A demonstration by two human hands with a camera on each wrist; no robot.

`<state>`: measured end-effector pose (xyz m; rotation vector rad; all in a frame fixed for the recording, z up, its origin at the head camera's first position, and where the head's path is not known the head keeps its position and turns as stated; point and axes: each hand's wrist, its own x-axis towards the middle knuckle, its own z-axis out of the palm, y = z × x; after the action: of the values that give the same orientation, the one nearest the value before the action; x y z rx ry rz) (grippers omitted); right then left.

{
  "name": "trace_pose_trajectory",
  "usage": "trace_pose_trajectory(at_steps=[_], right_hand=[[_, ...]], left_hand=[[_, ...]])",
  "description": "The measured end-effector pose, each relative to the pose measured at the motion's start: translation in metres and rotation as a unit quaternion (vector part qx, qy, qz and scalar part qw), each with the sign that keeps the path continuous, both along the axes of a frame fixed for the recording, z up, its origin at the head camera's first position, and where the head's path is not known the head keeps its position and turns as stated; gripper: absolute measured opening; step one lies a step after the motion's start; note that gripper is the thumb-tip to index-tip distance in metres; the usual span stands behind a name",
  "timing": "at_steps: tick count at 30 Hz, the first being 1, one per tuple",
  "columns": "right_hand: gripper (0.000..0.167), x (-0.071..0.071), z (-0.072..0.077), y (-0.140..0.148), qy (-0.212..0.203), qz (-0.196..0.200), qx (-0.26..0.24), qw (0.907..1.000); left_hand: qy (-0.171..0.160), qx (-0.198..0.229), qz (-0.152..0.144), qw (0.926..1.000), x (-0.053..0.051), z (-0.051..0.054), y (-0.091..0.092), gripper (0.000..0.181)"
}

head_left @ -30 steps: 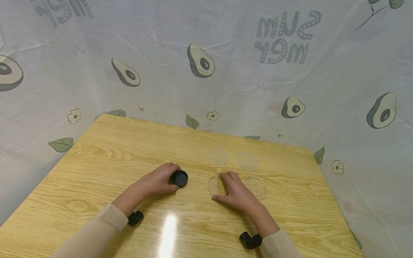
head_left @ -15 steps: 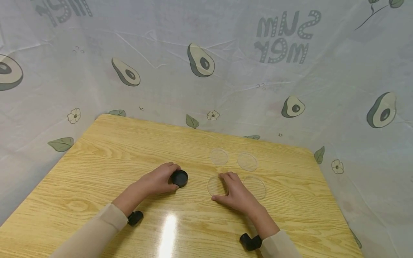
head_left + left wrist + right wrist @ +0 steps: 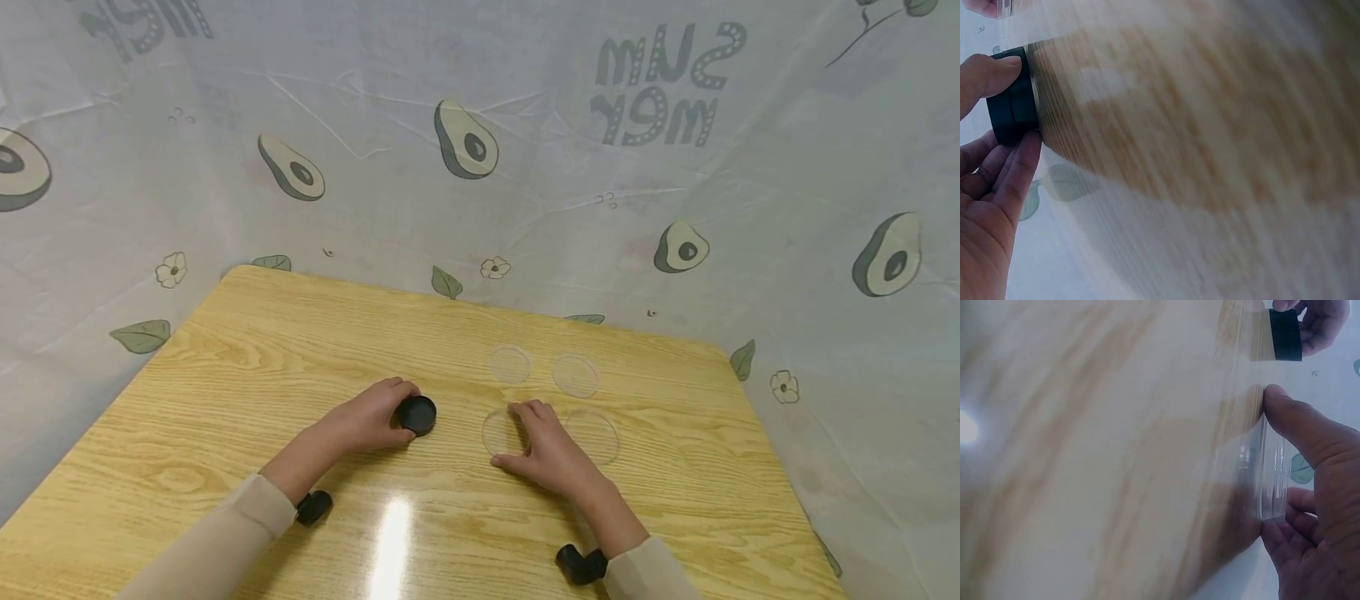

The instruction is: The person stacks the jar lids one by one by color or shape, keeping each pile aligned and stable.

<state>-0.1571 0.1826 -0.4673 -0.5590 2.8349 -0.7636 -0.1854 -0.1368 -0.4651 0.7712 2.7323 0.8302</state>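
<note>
At mid-table in the head view, my left hand [image 3: 367, 419] grips a small round black container [image 3: 417, 416] with a raised rim. Thumb and fingers clasp opposite sides of this container [image 3: 1013, 103] in the left wrist view, and it sits on the tabletop. To the right, my right hand [image 3: 553, 450] holds a clear, shallow petri dish [image 3: 498, 433] by its edges. That petri dish [image 3: 1275, 475] lies flat between thumb and fingertips in the right wrist view. Part of its far side is hidden by the hand in the head view.
Three more clear round dishes lie close by: a back-left dish [image 3: 510, 365], a back-right dish [image 3: 576, 376] and a larger front-right dish [image 3: 592, 437]. The wooden table [image 3: 225, 400] ends against a pale printed cloth [image 3: 375, 208]. Black wrist cameras sit under both wrists.
</note>
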Motion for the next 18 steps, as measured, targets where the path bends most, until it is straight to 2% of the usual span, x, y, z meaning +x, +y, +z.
trace_pose_trajectory(at_steps=[18], right_hand=[[0.089, 0.0021, -0.003, -0.0001, -0.006, -0.007, -0.012, 0.9999]], left_hand=[[0.003, 0.012, -0.005, 0.9999, 0.0001, -0.0002, -0.0012, 0.05]])
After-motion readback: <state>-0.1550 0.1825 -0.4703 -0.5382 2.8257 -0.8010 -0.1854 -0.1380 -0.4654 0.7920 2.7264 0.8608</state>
